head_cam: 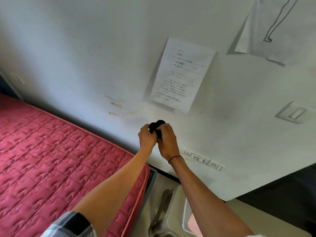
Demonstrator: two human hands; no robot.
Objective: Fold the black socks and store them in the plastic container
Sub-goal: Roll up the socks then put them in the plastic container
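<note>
A bundle of black socks [156,126] is held up in front of the white wall, bunched into a small ball between both hands. My left hand [146,136] grips its left side and my right hand [167,140] closes over its right side and underside; most of the fabric is hidden by the fingers. A clear plastic container [185,219] shows at the bottom, partly behind my right forearm, with something pink inside it.
A red quilted mattress [59,159] fills the left. The white wall [85,57] carries a printed sheet [183,74], a switch plate [293,112] and a socket strip [203,159]. A metal frame piece [159,212] stands beside the container.
</note>
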